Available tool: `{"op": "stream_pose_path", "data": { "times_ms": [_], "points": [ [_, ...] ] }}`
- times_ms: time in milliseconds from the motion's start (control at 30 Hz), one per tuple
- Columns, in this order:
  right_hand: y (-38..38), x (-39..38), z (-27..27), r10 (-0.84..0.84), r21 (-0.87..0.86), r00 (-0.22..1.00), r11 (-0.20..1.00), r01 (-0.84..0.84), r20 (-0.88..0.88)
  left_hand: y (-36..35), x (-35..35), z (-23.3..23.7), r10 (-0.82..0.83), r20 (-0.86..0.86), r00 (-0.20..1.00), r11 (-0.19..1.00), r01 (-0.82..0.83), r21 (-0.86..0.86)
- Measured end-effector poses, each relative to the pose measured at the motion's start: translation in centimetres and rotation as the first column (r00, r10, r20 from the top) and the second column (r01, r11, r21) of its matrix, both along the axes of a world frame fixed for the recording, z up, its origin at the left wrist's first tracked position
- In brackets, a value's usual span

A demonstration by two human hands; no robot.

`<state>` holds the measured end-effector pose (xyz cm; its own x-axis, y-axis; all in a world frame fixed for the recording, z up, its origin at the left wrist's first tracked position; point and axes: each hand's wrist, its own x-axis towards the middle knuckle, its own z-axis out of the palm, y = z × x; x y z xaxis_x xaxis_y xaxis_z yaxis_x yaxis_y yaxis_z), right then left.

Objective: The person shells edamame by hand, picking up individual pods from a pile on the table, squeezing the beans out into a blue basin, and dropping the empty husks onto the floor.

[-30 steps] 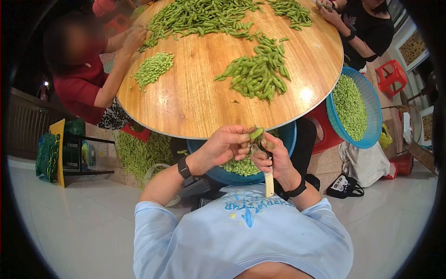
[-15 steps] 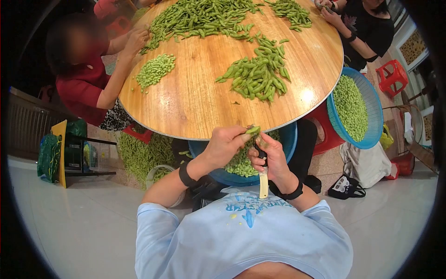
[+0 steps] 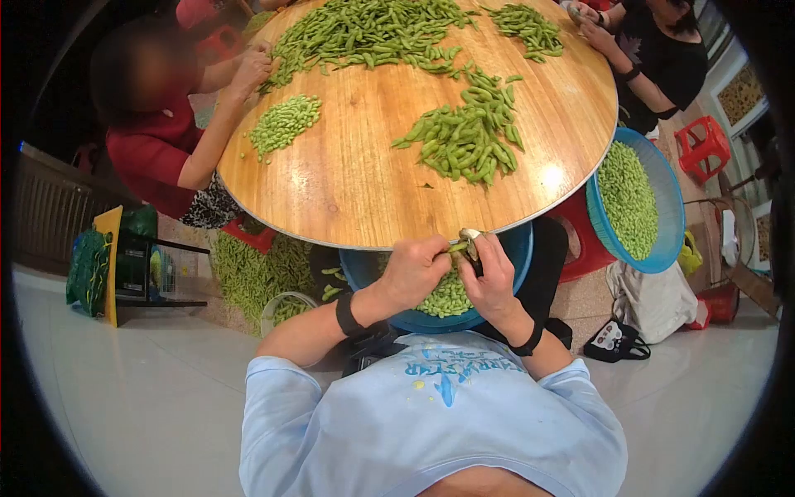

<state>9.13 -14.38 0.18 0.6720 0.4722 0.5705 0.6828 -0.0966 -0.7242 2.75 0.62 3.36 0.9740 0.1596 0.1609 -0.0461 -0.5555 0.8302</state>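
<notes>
Just off the table's near edge, my left hand [image 3: 416,269] pinches one end of a green soybean pod [image 3: 457,247]. My right hand [image 3: 490,277] is closed around a small knife [image 3: 470,235], whose shiny part shows at the fingertips against the pod; much of it is hidden by the fingers. Below both hands a blue basin [image 3: 520,263] holds shelled green beans [image 3: 447,298]. On the table ahead lies a pile of unshelled pods [image 3: 468,137].
Across the round wooden table [image 3: 331,190] lie a large pod heap [image 3: 373,33] and shelled beans [image 3: 284,124]. People work at left and right. A blue basket [image 3: 672,203] of beans stands right, near a red stool [image 3: 702,147]. Pods [image 3: 257,277] cover the floor at left.
The knife has turned: its pale end, which hung below my right hand, is out of sight, and a shiny part now meets the pod. Both hands have shifted slightly right.
</notes>
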Motion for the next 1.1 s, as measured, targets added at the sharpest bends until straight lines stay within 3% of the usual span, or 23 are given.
{"op": "stream_pose_path", "data": {
  "times_ms": [167, 267, 567, 667, 733, 833, 867, 900, 967, 1000, 1033, 1100],
  "points": [
    [0.5, -0.5, 0.2, -0.018, 0.014, 0.997, 1.0, 0.017, 0.079, -0.7, -0.6, -1.2, -0.048, 0.211, 0.976, 0.979, 0.004, 0.206],
    [0.1, -1.0, 0.1, 0.015, -0.032, 1.0, 0.999, -0.015, 0.001, -1.1, -1.0, -0.5, -0.07, 0.258, 0.963, 0.975, 0.011, 0.224],
    [-0.5, -0.3, 0.1, 0.021, -0.099, 0.996, 0.995, -0.03, -0.087, -1.0, -2.7, 0.3, -0.173, 0.234, 0.957, 0.942, 0.092, 0.322],
    [-1.0, -0.2, -0.5, 0.079, -0.149, 0.991, 0.984, -0.096, -0.11, 0.5, -3.9, 1.6, -0.17, 0.079, 0.982, 0.929, 0.134, 0.344],
    [-1.6, 0.0, 0.1, 0.12, -0.169, 0.976, 0.974, -0.151, -0.18, 2.2, -6.2, 2.7, -0.203, -0.189, 0.961, 0.843, 0.269, 0.465],
    [-2.5, -0.2, -0.8, 0.248, -0.086, 0.912, 0.953, -0.29, -0.327, 5.6, -9.4, 4.6, 0.0, -0.531, 0.847, 0.727, 0.364, 0.582],
    [-2.6, -0.1, -0.7, 0.285, -0.086, 0.911, 0.942, -0.323, -0.297, 7.2, -10.6, 5.0, -0.069, -0.535, 0.842, 0.667, 0.438, 0.603],
    [-2.5, -0.2, -0.5, 0.325, -0.088, 0.907, 0.929, -0.359, -0.267, 7.6, -10.9, 4.8, 0.046, -0.586, 0.809, 0.579, 0.457, 0.675],
    [-2.5, -0.4, -0.2, 0.288, -0.106, 0.873, 0.929, -0.355, -0.394, 7.9, -9.1, 5.1, -0.061, -0.378, 0.924, 0.617, 0.333, 0.713],
    [-2.3, -0.5, -0.1, 0.294, -0.104, 0.814, 0.913, -0.394, -0.501, 7.5, -7.2, 5.4, -0.095, -0.293, 0.951, 0.701, 0.273, 0.658],
    [-2.0, -0.7, 0.0, 0.282, -0.109, 0.819, 0.918, -0.382, -0.499, 6.9, -4.9, 5.6, -0.112, -0.207, 0.972, 0.779, 0.215, 0.589],
    [-1.6, -1.0, 0.0, 0.312, 0.186, 0.526, 0.942, -0.278, -0.791, 5.5, -0.1, 5.3, -0.186, -0.02, 0.982, 0.822, 0.167, 0.544]
  ]
}}
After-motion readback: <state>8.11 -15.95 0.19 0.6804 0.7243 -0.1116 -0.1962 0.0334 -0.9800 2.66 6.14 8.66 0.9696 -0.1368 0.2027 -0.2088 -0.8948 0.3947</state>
